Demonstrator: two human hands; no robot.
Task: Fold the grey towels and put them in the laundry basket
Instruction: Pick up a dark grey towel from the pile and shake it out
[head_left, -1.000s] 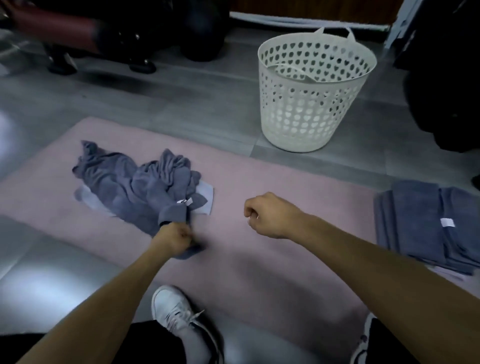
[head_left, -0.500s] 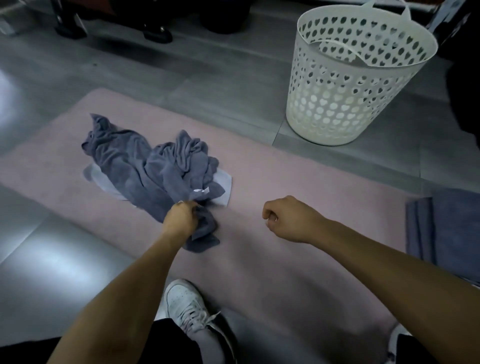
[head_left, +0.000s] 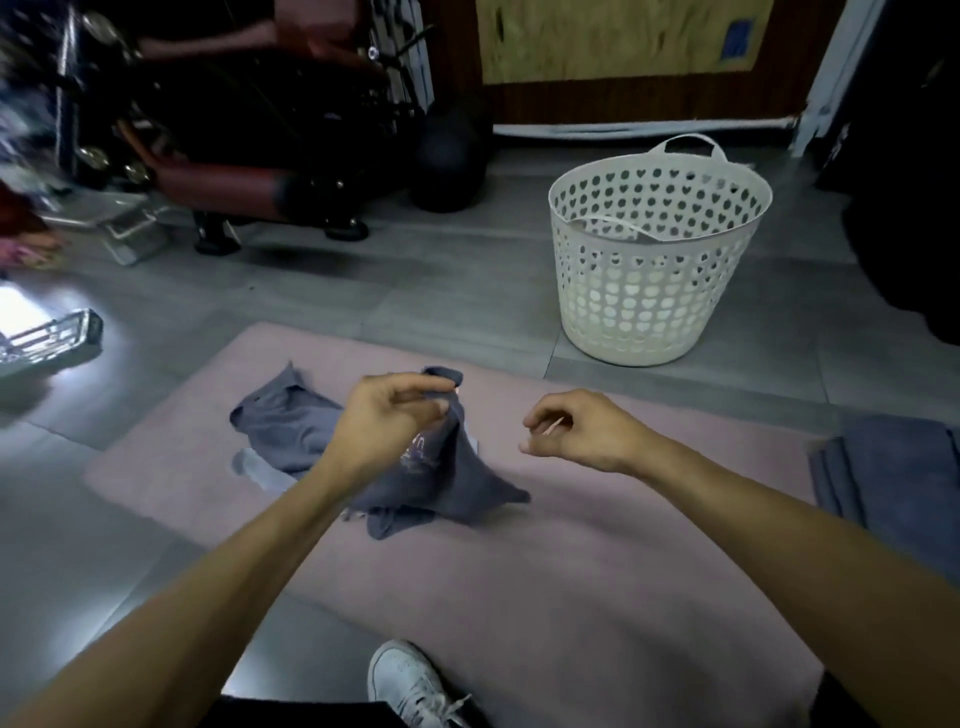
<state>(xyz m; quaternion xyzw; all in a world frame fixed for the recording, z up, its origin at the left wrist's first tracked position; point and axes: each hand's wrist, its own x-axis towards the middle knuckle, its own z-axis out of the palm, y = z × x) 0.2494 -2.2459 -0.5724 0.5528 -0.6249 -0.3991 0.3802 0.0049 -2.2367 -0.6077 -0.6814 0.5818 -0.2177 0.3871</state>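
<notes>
A crumpled grey towel (head_left: 457, 483) is lifted partly off the pink mat (head_left: 571, 571), its lower folds still trailing on it. My left hand (head_left: 384, 421) pinches the towel's upper corner between thumb and fingers. More crumpled grey towel (head_left: 283, 426) lies on the mat to the left, over a pale cloth. My right hand (head_left: 582, 431) hovers to the right with loosely curled fingers and holds nothing. The white laundry basket (head_left: 649, 312) with heart-shaped holes stands on the floor beyond the mat, to the right. A stack of folded grey towels (head_left: 893, 478) sits at the mat's right edge.
A dark red seat on a black frame (head_left: 249, 171) and a black ball (head_left: 447, 161) stand at the back left. A metal rack (head_left: 47, 343) lies on the grey tiles at far left. My white shoe (head_left: 410, 686) rests at the mat's near edge.
My left hand has raised the towel corner off the mat and shifted right. My right hand's fist has loosened. The camera has tilted up, showing more of the room.
</notes>
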